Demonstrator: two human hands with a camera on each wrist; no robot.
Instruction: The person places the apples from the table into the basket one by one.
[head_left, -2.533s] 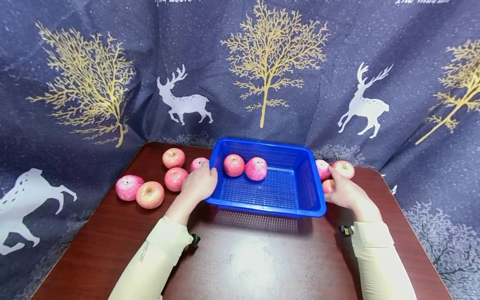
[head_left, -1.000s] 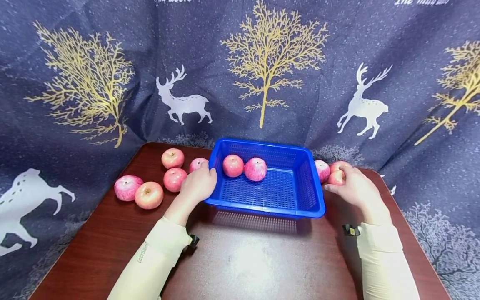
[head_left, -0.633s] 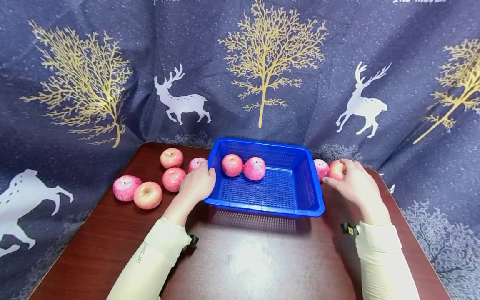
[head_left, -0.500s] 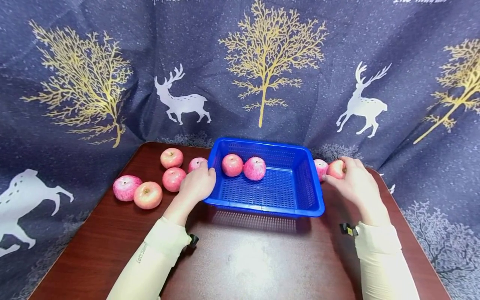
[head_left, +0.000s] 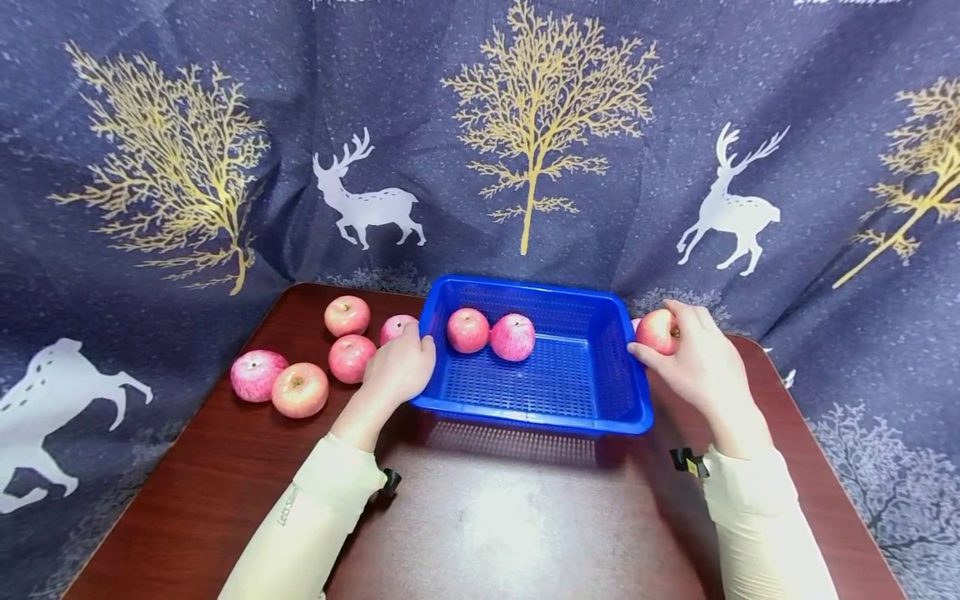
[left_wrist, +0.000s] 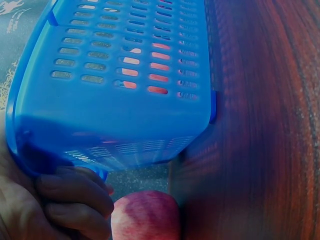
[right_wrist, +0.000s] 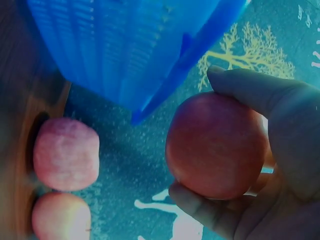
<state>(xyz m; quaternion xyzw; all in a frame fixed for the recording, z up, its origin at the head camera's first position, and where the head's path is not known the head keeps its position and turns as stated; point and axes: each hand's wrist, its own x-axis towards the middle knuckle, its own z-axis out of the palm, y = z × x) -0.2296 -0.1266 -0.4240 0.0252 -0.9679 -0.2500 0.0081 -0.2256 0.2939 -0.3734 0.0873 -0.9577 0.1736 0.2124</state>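
A blue plastic basket point(head_left: 525, 421) with slotted walls stands on the table, with two red apples point(head_left: 467, 331) inside near its left end. My left hand point(head_left: 397, 367) grips its left rim; the left wrist view shows fingers point(left_wrist: 77, 195) curled there beside a pink apple point(left_wrist: 146, 216). At the opposite end, my right hand point(head_left: 701, 358) holds a red apple point(head_left: 657, 332) between thumb and fingers, raised close beside the basket's right rim. In the right wrist view, a pink apple point(right_wrist: 66, 154) and a paler apple point(right_wrist: 61, 217) rest on the table below the held one.
Several more apples point(head_left: 300, 390) lie on the brown table point(head_left: 480, 517) left of the basket. A dark blue curtain point(head_left: 585, 208) with golden trees and white deer hangs right behind the table's back edge. Each wrist wears a small black camera strap.
My right hand has moved off the table with an apple in its grip, lifting it and carrying it left toward the basket's right rim. My left hand stays on the left rim.
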